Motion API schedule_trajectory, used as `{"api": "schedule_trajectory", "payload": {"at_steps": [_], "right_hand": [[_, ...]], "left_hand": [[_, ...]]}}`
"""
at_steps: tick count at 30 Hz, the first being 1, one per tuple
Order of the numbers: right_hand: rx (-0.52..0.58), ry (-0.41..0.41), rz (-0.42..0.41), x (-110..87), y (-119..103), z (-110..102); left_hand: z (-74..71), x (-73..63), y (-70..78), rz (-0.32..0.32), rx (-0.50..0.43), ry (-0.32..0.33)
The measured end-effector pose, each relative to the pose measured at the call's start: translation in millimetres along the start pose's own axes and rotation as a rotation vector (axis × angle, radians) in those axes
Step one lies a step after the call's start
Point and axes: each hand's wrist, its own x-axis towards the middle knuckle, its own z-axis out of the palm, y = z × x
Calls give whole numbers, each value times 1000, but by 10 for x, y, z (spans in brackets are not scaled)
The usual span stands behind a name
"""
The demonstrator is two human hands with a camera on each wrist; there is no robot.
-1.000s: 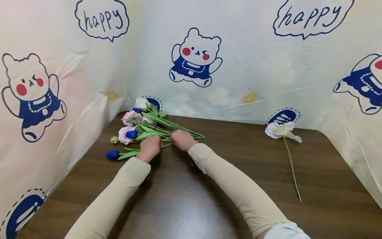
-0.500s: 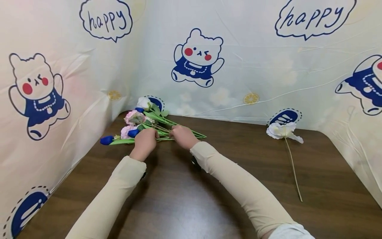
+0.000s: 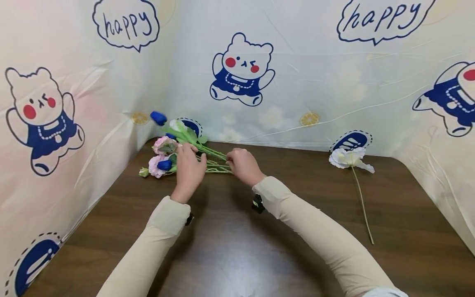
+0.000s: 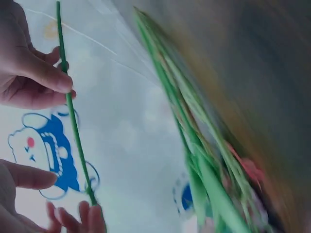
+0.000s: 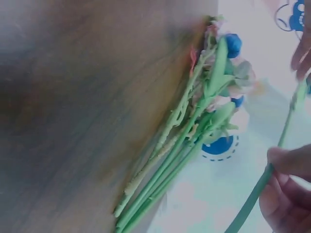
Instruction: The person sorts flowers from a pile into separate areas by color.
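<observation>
My right hand [image 3: 245,165] pinches the green stem [image 5: 253,196] of a blue artificial tulip [image 3: 158,118] between thumb and fingers. The tulip is raised, its head above the pile at the upper left. My left hand [image 3: 190,171] is near the same stem with thumb and fingers spread apart; in the left wrist view its fingertips [image 4: 80,218] lie at the stem without closing round it. Beneath lies a pile of artificial flowers: pink blooms [image 3: 157,166], a white bloom [image 3: 177,125] and another blue tulip [image 3: 164,165], their stems pointing right.
A single white flower [image 3: 349,159] with a long thin stem lies at the right of the brown wooden table [image 3: 237,231]. A printed cloth [image 3: 297,82] with cartoon bears hangs round the back and sides.
The blue tulip at the front left has been lifted up and back above the pile. The left hand has loosened its fingers from the stem; the right hand has shifted slightly right.
</observation>
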Motion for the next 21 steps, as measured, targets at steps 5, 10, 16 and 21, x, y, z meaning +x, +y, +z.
{"api": "schedule_trajectory", "payload": {"at_steps": [5, 10, 16, 21], "right_hand": [[59, 85, 124, -172, 80, -146], [59, 162, 183, -352, 198, -287], [68, 214, 206, -638, 356, -425], [150, 201, 280, -910, 496, -559]], "left_hand": [[219, 43, 234, -237, -496, -147], [496, 72, 471, -303, -826, -148], [799, 20, 712, -285, -914, -133], [1048, -49, 919, -251, -866, -185]]}}
